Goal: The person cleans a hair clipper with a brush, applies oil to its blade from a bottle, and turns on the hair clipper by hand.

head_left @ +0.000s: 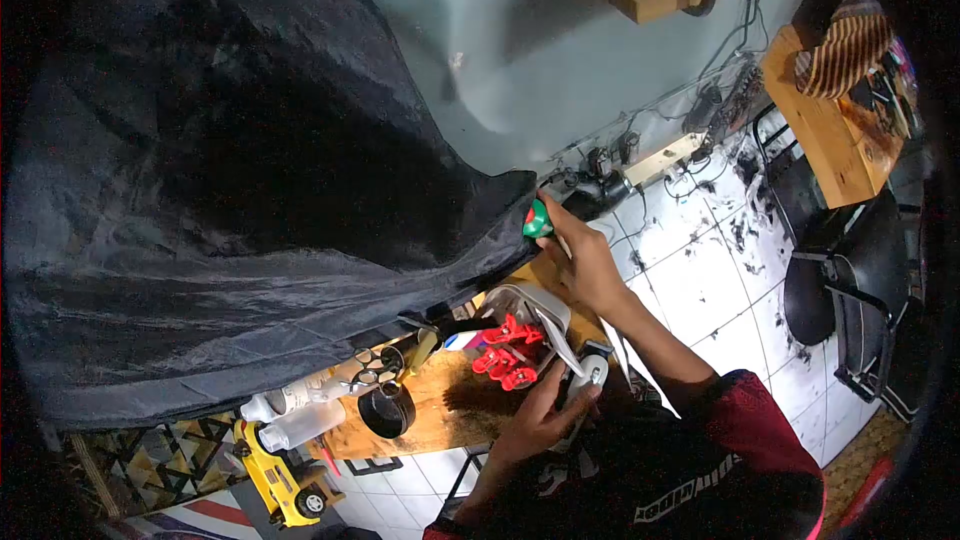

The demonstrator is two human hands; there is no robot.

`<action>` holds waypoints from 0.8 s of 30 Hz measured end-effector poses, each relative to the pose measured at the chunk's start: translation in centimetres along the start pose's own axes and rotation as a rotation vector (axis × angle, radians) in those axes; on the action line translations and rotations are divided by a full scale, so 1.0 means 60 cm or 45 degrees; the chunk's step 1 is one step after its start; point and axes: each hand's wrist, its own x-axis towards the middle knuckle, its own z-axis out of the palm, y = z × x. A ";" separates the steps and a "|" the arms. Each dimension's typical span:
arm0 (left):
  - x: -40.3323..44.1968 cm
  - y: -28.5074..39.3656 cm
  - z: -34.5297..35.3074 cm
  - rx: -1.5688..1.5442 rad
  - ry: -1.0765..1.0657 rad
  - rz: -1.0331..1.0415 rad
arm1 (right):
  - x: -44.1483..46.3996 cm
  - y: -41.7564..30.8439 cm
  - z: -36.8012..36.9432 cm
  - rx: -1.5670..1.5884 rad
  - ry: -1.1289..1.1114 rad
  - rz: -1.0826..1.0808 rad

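Observation:
My right hand (585, 255) is closed on a small green and red object (537, 219) at the edge of a large dark cloth (300, 240). Lower down, my left hand (545, 418) has its fingers wrapped round a white and grey device (588, 378), beside a pale container (545, 305). Several red clips (510, 352) lie at the container's opening, just above my left hand.
A wooden table (450, 420) bears a black bowl (386, 410), scissors (375, 368) and clear bottles (302, 425). A yellow toy vehicle (275, 475) is at lower left. Black chairs (860, 310), a wooden shelf (830, 130) and hair-strewn floor tiles (715, 270) lie to the right.

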 end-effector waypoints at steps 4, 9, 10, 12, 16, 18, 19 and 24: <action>0.012 0.002 -0.002 -0.110 0.011 -0.091 | 0.004 0.015 0.012 -0.017 0.002 -0.047; 0.005 0.040 -0.005 -0.039 0.083 -0.051 | 0.004 0.003 0.005 -0.018 -0.022 -0.021; 0.009 0.058 -0.011 -0.174 0.036 -0.249 | 0.003 -0.001 0.001 0.002 -0.037 0.009; 0.014 0.074 -0.021 -0.312 -0.010 -0.449 | -0.003 -0.009 -0.009 0.022 -0.055 0.041; -0.002 0.000 -0.007 -0.109 0.059 -0.228 | -0.043 -0.017 -0.029 -0.052 -0.138 0.138; 0.000 -0.011 -0.006 -0.086 0.080 -0.079 | -0.061 -0.032 -0.041 -0.029 -0.118 0.152; 0.001 -0.013 -0.009 -0.089 0.071 -0.074 | -0.071 -0.041 -0.050 -0.038 -0.113 0.155; -0.005 -0.035 -0.020 -0.220 -0.129 0.017 | -0.144 -0.069 -0.090 0.015 -0.019 0.333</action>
